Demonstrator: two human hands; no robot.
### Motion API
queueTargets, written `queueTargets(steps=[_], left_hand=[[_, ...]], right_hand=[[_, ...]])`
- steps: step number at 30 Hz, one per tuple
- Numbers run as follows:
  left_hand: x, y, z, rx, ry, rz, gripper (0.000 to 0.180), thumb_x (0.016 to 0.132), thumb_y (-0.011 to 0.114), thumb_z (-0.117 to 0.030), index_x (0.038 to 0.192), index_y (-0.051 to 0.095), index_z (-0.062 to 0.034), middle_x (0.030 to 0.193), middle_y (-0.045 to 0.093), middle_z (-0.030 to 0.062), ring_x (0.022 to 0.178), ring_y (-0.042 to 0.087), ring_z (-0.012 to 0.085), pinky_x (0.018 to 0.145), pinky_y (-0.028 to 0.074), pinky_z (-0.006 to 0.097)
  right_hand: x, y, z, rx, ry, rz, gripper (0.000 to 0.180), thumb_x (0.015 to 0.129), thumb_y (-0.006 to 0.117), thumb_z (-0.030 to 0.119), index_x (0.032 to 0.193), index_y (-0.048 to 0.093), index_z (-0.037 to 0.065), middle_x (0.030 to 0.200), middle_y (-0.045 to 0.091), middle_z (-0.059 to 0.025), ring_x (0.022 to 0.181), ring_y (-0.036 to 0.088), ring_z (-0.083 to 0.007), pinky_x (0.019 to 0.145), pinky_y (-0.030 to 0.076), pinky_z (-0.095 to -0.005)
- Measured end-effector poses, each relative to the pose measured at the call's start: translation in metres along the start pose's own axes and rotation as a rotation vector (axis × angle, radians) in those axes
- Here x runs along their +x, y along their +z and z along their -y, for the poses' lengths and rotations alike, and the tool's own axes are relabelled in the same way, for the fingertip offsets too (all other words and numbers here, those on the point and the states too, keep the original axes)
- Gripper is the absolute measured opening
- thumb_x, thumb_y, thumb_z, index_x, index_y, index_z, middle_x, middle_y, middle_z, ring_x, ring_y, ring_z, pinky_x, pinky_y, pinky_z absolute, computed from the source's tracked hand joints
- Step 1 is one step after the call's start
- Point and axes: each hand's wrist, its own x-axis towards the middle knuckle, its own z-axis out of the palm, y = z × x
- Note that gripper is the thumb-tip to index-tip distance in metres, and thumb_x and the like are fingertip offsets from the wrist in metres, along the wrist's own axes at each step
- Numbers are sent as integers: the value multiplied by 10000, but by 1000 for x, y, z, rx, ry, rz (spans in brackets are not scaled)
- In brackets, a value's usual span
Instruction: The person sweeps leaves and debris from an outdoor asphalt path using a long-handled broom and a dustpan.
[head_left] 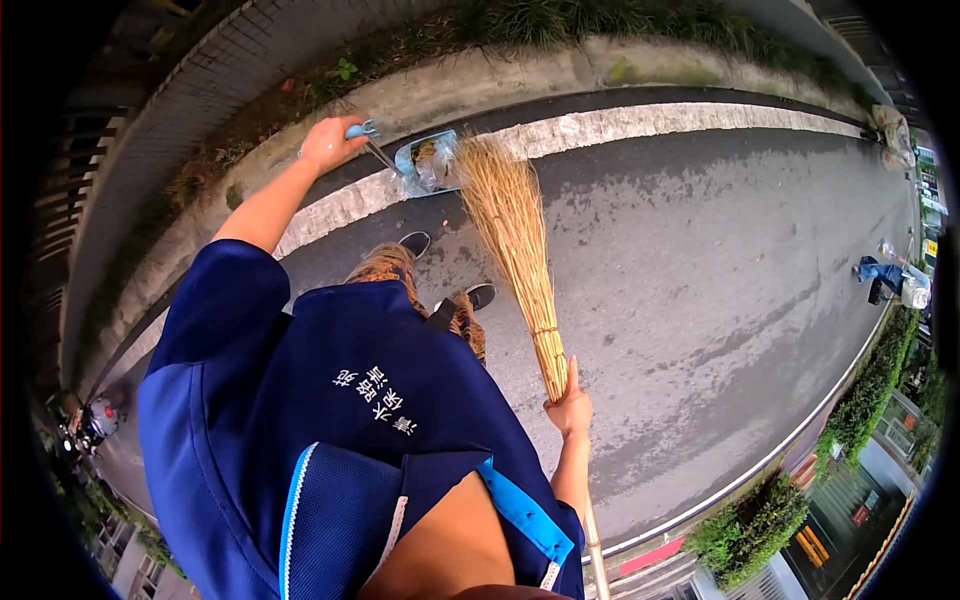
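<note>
My left hand point(328, 148) is closed round the light blue-topped handle of a long-handled dustpan point(407, 160). The pan is light blue and rests beside the pale kerb, with leaves and clear plastic litter point(428, 168) in it. My right hand point(570, 408) grips a straw broom point(520, 255) low on its bound straw, and the pale stick point(594, 545) runs back past my forearm. The broom's spread bristle tips meet the open side of the dustpan; whether they touch the litter I cannot tell.
Grey asphalt point(680, 270) with damp patches runs along a pale kerb point(620, 125). Beyond the kerb are a concrete ledge and grass point(560, 22). A bulky bag point(893, 137) stands at far right, near a blue and white shape point(885, 272). Hedges point(745, 525) line the other side.
</note>
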Motion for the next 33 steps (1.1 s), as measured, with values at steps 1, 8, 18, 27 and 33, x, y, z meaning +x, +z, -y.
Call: queueTargets(steps=[1,8,18,27,33], left_hand=[[-6,1,4,-5,-9,-16,315,783,680,-299,1056,644,-146,846,659,159,824,620,361,729,485,445],[-101,11,14,-66,-97,-53,322,789,687,-280,1058,639,-110,859,648,190,822,614,371,732,487,416],[-214,-24,5,7,-155,42,303,782,695,-257,1039,647,-103,800,641,193,784,621,372,700,493,405],[-288,22,54,35,-271,99,308,777,698,-309,1041,651,-156,823,656,177,799,630,363,721,508,421],[-321,25,85,-73,-291,31,312,773,710,-278,1040,651,-127,819,656,180,776,632,361,699,505,403]], right_hand=[[-1,2,-9,7,-5,-5,1063,618,701,145,1480,85,242,827,667,-190,767,645,-382,685,524,-453],[23,13,-70,276,-17,-95,994,611,693,134,1466,189,187,932,664,-204,860,643,-377,742,518,-427],[74,44,-97,440,97,62,939,644,695,117,1453,224,200,989,663,-187,919,651,-326,786,511,-391],[-11,106,-60,476,32,396,1009,631,696,-25,1472,180,182,899,673,-93,644,643,-182,539,528,-317],[-33,72,-71,733,-145,332,1032,613,625,-93,1489,136,151,1042,626,-40,725,594,-136,545,521,-291]])
